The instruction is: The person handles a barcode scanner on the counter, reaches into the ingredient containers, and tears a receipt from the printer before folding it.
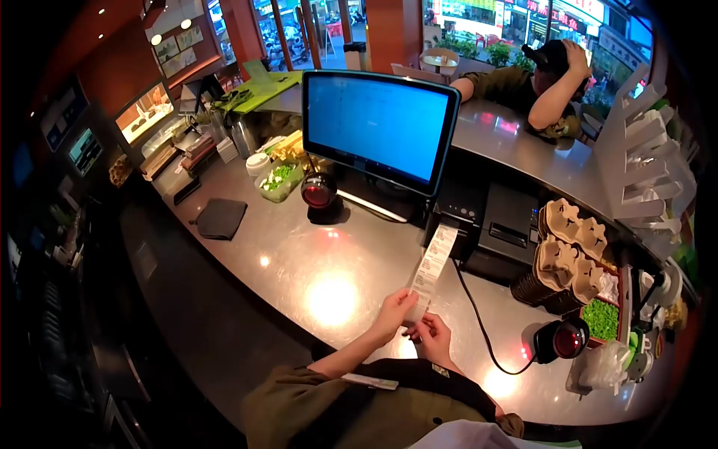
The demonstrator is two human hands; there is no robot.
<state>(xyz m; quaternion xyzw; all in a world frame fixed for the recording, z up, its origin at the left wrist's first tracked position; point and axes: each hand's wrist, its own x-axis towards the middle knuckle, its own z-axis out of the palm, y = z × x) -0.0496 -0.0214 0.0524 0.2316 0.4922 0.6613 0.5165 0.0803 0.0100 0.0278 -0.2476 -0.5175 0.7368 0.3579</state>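
White receipt [431, 268] hangs from black printer [461, 217] onto steel counter [329, 262] | left hand [394, 312] pinches its lower end | right hand [434, 338] grips the bottom edge | blue-lit monitor [378, 127] behind | another person [542, 90] leans on far counter.

White printed receipt [431, 268], long narrow strip, hanging from printer slot, lower end pinched over counter

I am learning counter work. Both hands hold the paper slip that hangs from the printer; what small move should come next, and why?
Probably tear it off: the receipt still runs unbroken from the printer, and the left hand and right hand both pinch its lower end.
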